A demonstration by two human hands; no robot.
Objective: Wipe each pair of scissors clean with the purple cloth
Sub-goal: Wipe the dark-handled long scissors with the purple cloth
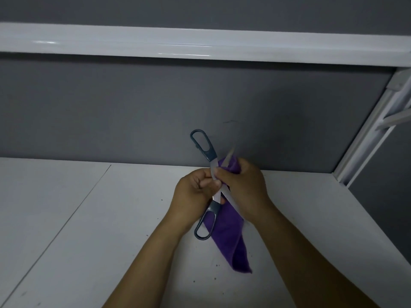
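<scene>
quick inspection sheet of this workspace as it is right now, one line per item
surface: white table, with a seam line on its left part
job's things: one pair of scissors, blades spread wide; purple cloth bunched round one blade, tail hanging down
clutter: dark specks on the table
grippers: left hand grips the scissors near the pivot; right hand holds the cloth on a blade
cables: nothing seen
surroundings: grey partition, white rail above, white frame at right

White desk (111, 218), 1 seam (72, 214), dark specks (215, 278) scattered on it.
</scene>
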